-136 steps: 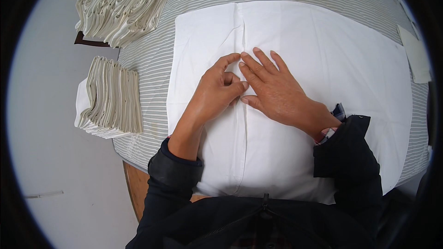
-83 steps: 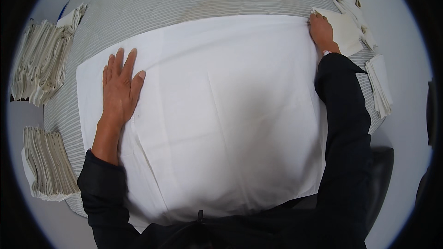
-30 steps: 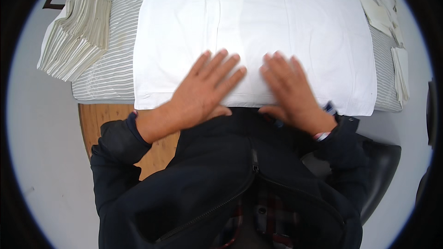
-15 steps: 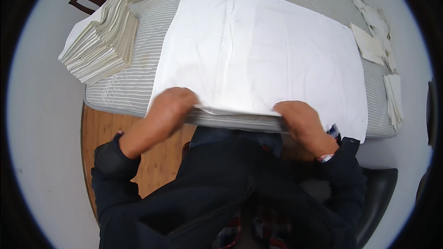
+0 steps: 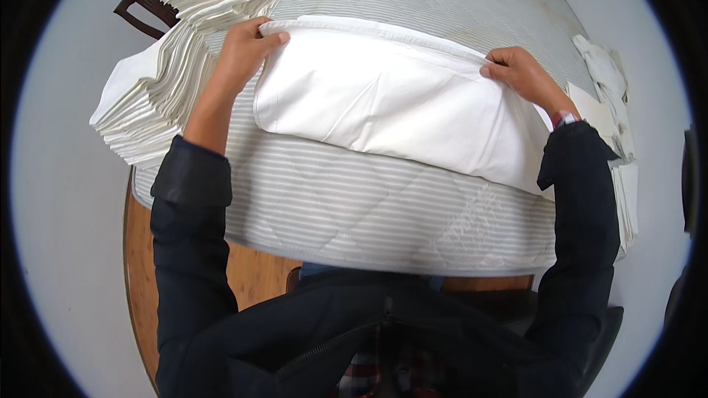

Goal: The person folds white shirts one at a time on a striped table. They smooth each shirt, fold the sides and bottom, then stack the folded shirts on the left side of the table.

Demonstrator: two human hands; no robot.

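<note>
A white cloth [image 5: 383, 103] lies doubled over across the striped mattress, its fold toward me and its hemmed edges at the far side. My left hand [image 5: 251, 48] pinches the far left corner of the upper layer, thumb on top. Farther right along the same hem, my right hand [image 5: 516, 74] grips the edge between thumb and fingers. Both arms reach forward. A strip of the lower layer shows just beyond the hem. My right forearm covers part of the cloth's right end.
Tall stacks of folded white cloths [image 5: 147, 107] stand at the left, close to my left forearm. Other folded white cloths [image 5: 601, 114] lie along the right edge. The striped mattress [image 5: 354, 206] shows in front of me, above a wooden floor. A dark chair [image 5: 144, 7] stands behind the stacks.
Both hands have carried the near edge of the cloth up and away from me, folding it over to the far side. The near part of the mattress is now uncovered.
</note>
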